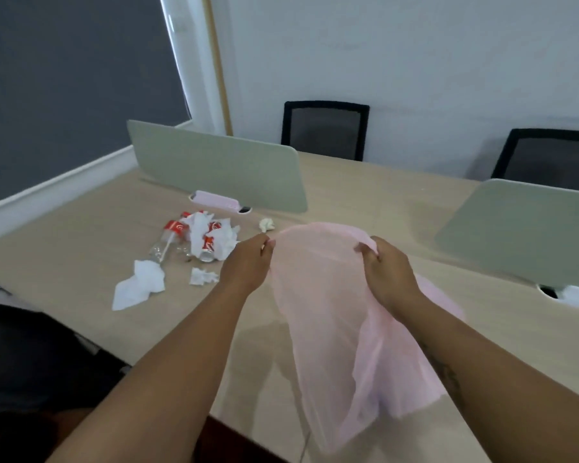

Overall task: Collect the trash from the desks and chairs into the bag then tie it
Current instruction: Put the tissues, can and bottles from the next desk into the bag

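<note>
Pink translucent thin-film plastic bag (331, 312), held over the near part of the pale wooden tabletop (381, 198), mouth uppermost and body hanging toward the viewer. The rim is gripped on one side by the left hand (248, 262) and on the other by the right hand (386, 272). The fingers (370, 250) of both are clamped on the film, and the mouth is drawn apart between them. The step in hand is judged to be opening the bag; no contents can be made out inside it. For the next move, one hand would have to be freed to reach the heap of crumpled white tissues and red-labelled drink containers (198, 238) at left, the flattened white tissue (141, 285) and the small paper ball (267, 224) just beyond the left hand. The bag's lower end is blurred. The pink oblong object (219, 201) beside the grey-green divider panel (221, 165) cannot be identified. The seats of the black mesh-backed chairs (325, 128) are hidden behind the tabletop.
</note>
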Action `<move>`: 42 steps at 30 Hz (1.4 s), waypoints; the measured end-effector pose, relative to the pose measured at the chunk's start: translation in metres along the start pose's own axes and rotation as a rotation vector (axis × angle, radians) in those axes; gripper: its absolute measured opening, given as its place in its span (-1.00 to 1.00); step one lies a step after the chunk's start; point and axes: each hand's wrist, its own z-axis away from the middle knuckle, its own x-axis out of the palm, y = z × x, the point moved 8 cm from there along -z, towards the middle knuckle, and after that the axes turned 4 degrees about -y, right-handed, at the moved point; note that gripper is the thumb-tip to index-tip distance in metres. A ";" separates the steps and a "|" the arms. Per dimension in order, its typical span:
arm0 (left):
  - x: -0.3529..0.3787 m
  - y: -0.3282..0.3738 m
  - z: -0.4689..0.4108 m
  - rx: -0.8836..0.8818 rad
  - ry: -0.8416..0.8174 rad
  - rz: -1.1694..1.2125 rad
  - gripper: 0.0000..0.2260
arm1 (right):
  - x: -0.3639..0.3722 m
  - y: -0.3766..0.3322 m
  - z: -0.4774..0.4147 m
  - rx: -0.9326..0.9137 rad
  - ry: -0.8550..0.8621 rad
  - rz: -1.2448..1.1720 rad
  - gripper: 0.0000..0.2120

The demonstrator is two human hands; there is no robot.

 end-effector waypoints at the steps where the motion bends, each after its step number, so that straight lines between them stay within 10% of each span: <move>1: -0.008 -0.022 -0.009 -0.027 -0.009 0.013 -0.72 | 0.020 -0.007 -0.012 0.022 0.024 0.005 -0.75; 12: -0.032 -0.291 -0.065 -0.536 -0.229 -0.285 -0.01 | 0.157 -0.036 -0.109 0.190 0.158 0.205 -0.79; 16: -0.021 -0.368 -0.058 -0.795 -0.230 -0.229 -0.12 | 0.183 -0.035 -0.123 0.177 0.116 0.277 -0.73; 21: -0.012 -0.374 -0.075 -0.517 -0.062 0.026 -0.74 | 0.200 -0.025 -0.129 0.241 0.084 0.351 -0.70; 27: 0.047 -0.317 -0.092 -0.304 -0.341 0.003 -0.41 | 0.205 -0.018 -0.132 0.286 0.083 0.379 -0.69; 33: 0.064 -0.296 -0.099 -0.236 -0.235 -0.005 -0.85 | 0.183 -0.012 -0.134 0.279 0.099 0.356 -0.78; 42: 0.058 -0.236 -0.099 -0.205 -0.313 0.054 -0.70 | 0.148 -0.009 -0.132 0.214 0.078 0.279 -0.81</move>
